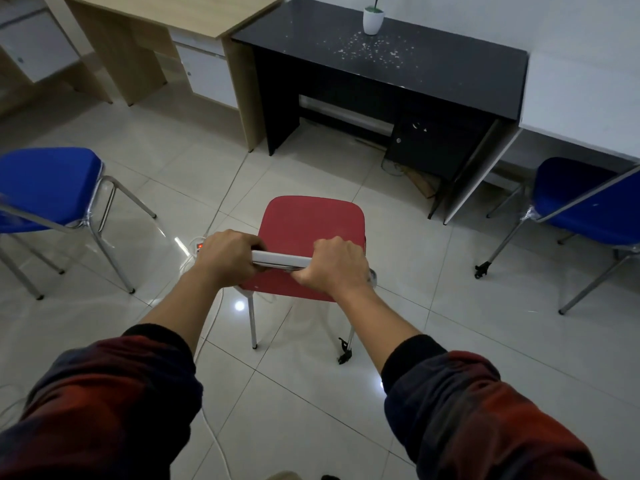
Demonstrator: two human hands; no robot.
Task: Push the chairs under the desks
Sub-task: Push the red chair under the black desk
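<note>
Red chair (311, 225) on tiled floor (346, 403), facing black desk (433, 74).

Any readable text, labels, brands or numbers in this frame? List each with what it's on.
None readable.
Power strip on the floor: a red lit switch only, any print too small to read.
Black desk: white specks on top, not writing.
White pot: plain.
Red chair, held by left hand and right hand: no label visible.
</note>
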